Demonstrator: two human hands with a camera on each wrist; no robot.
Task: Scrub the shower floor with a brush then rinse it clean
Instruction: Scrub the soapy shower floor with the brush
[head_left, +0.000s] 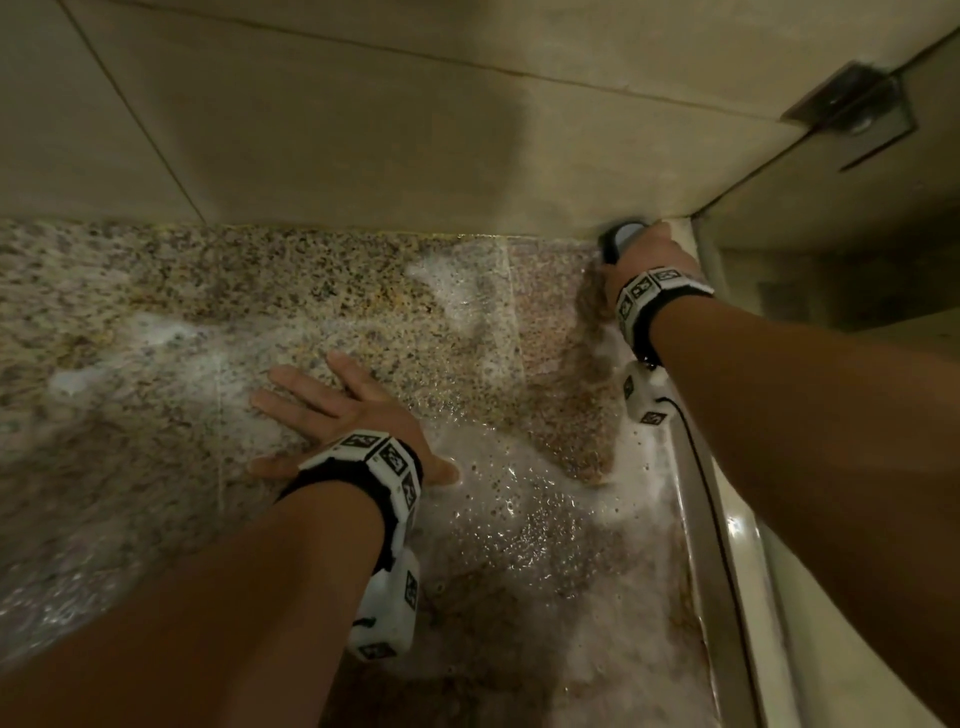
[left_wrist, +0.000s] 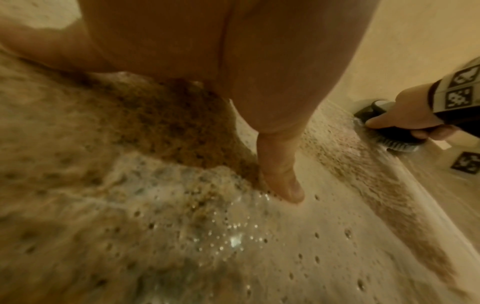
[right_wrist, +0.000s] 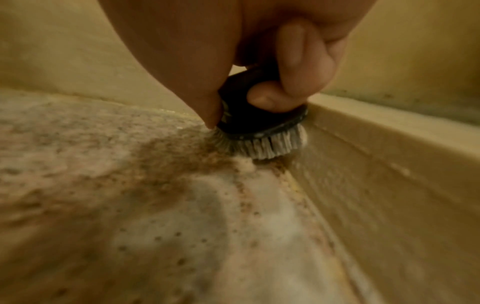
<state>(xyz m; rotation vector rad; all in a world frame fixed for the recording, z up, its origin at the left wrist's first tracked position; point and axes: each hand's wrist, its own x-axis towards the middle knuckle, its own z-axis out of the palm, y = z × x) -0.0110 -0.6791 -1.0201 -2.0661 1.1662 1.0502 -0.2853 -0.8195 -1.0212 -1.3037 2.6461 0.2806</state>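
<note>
Foam (head_left: 545, 519), white and bubbly, lay in patches over the speckled granite shower floor (head_left: 156, 291). The right hand (head_left: 649, 254) gripped a round black brush (right_wrist: 259, 115), fingers curled over its domed top, its pale stiff bristles pressed into the far corner where the floor met a smooth beige curb (right_wrist: 389, 164). The left hand (head_left: 332, 410) rested flat, fingers spread, on the wet stone.
</note>
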